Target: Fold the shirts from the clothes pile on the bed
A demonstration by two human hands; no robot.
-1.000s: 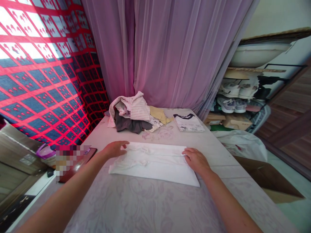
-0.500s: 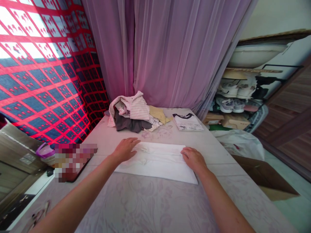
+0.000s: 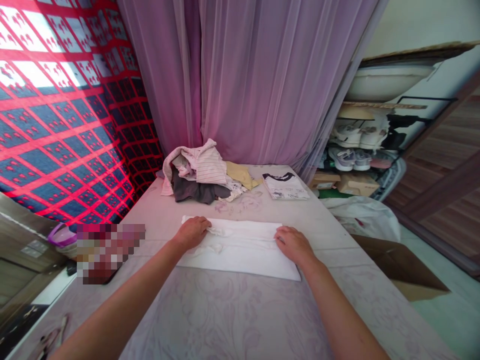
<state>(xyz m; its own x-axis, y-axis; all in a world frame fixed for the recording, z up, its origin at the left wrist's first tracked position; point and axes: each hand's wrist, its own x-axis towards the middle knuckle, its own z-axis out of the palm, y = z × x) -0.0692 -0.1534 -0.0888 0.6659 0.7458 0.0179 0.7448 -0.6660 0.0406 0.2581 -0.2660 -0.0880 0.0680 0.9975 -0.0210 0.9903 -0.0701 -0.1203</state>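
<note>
A white garment (image 3: 240, 257) lies flat on the bed in a long folded strip, with small ruffles and creases along its upper left part. My left hand (image 3: 193, 232) has its fingers curled over the ruffled fabric near the far left corner. At the far right corner, my right hand (image 3: 294, 244) pinches the garment's edge between thumb and fingers. Both hands rest low against the cloth. What sort of garment it is cannot be made out.
Behind the strip sits a heap of clothes, with a striped pink garment (image 3: 212, 165) on dark grey cloth (image 3: 195, 192). A folded white T-shirt (image 3: 287, 187) lies at the far right. A blurred-out object (image 3: 108, 255) is on the left; an open cardboard box (image 3: 401, 265) stands right of the bed.
My left hand has closed from spread fingers onto the ruffled cloth, and the far left corner now shows beyond it. My right hand stays at its corner. The view has shifted slightly.
</note>
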